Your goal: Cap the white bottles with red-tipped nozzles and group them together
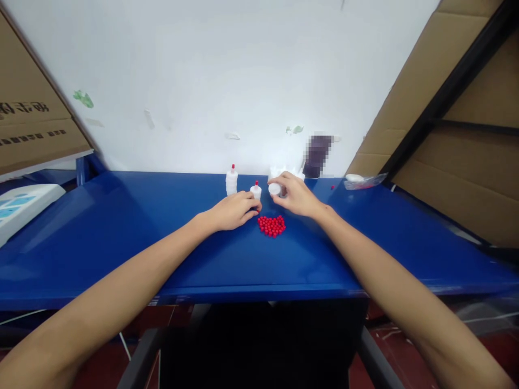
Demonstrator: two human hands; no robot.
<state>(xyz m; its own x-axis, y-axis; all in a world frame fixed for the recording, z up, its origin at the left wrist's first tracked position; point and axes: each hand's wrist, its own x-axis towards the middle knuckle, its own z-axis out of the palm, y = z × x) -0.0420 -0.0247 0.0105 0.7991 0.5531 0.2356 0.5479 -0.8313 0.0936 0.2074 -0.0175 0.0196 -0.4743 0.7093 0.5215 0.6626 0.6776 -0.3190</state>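
Observation:
My left hand (234,210) rests on the blue table (121,243) with its fingers curled around the base of a small white bottle (255,190) with a red tip. My right hand (295,195) is closed on a small white container (275,189), holding it just above the table. A pile of several small red beads (272,225) lies on the table between and just in front of both hands. A taller white bottle (231,180) with a red tip stands upright behind my left hand.
White items (279,172) sit behind my right hand by the wall. A clear plastic bag (363,181) lies at the right, a single red bead (332,187) near it. A white device (20,208) sits at the left. Cardboard boxes (32,124) flank both sides.

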